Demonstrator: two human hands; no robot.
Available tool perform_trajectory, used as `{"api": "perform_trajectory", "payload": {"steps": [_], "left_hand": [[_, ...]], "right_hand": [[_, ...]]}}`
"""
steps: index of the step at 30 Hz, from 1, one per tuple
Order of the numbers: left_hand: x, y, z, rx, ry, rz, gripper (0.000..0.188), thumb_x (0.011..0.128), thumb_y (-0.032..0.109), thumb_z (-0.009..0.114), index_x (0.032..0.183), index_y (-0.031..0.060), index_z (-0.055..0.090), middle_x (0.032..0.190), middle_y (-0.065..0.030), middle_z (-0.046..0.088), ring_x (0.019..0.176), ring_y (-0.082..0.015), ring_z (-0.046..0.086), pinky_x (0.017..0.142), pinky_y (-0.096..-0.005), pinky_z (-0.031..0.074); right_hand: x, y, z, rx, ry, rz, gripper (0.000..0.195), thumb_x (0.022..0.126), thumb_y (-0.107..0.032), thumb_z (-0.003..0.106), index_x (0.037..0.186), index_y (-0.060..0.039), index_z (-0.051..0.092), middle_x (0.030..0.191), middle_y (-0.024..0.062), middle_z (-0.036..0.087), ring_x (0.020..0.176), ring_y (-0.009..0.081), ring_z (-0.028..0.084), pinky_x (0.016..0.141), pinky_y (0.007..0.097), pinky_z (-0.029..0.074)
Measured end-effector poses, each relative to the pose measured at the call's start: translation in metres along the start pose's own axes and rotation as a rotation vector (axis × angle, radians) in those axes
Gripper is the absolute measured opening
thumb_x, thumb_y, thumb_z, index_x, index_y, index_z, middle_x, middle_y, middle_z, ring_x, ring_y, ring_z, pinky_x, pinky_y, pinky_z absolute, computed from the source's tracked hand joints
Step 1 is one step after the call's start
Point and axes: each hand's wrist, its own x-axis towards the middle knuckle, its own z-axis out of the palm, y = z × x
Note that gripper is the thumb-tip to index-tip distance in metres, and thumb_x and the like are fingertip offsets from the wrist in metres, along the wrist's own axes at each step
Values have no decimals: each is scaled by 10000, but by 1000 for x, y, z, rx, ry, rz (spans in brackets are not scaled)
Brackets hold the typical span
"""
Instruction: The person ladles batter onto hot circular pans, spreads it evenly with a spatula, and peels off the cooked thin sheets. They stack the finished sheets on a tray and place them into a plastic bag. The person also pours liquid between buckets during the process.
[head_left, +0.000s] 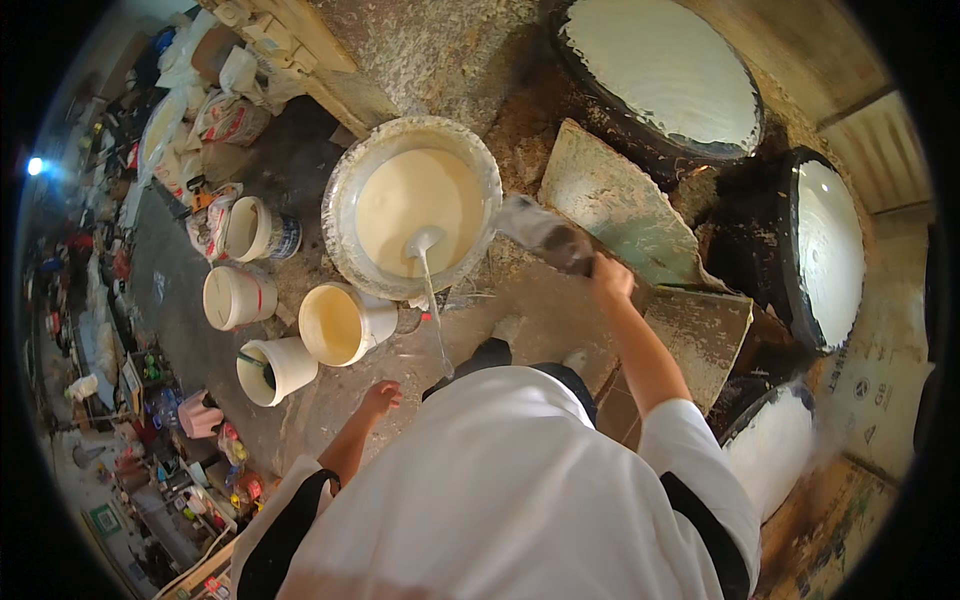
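Note:
My right hand grips a blurred, flat tool with a pale end and a darker middle; its exact kind is hard to tell. The pale end reaches the right rim of a big round basin, smeared with dried residue. Cream-coloured batter-like liquid fills the basin's lower part. A long-handled metal ladle rests in it, its handle leaning over the near rim towards me. My left hand hangs low at my left side, holding nothing, fingers loosely bent.
Several white plastic buckets stand left of the basin. At right are large dark round griddle-like vessels with white-coated faces. Worn boards lean between them and me. Bags and clutter line the left side.

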Motion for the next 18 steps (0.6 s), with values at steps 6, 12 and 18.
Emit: {"api": "perform_trajectory", "payload": {"steps": [6, 12, 18], "left_hand": [[43, 84, 16, -166, -97, 18, 320, 835, 335, 433, 1069, 118, 416, 876, -51, 555, 715, -149, 552, 569, -262, 440], [90, 122, 57, -374, -172, -170, 269, 833, 294, 435, 1030, 130, 356, 833, -63, 538, 673, -212, 555, 503, -300, 442], [174, 109, 34, -210, -145, -318, 235, 850, 226, 338, 850, 41, 483, 720, -79, 525, 627, -200, 487, 523, -318, 424]], "right_hand": [[-113, 65, 17, 424, -4, 303, 444, 722, -273, 561, 1057, -59, 363, 812, 166, 577, 765, 326, 556, 644, 389, 433], [-183, 50, 78, 1775, 241, 639, 207, 704, -117, 511, 855, 21, 483, 574, 76, 506, 428, 137, 492, 403, 264, 424], [-364, 170, 117, 1631, 685, 1362, 279, 763, -303, 498, 841, -50, 412, 559, 89, 496, 442, 171, 501, 397, 310, 428]]}}
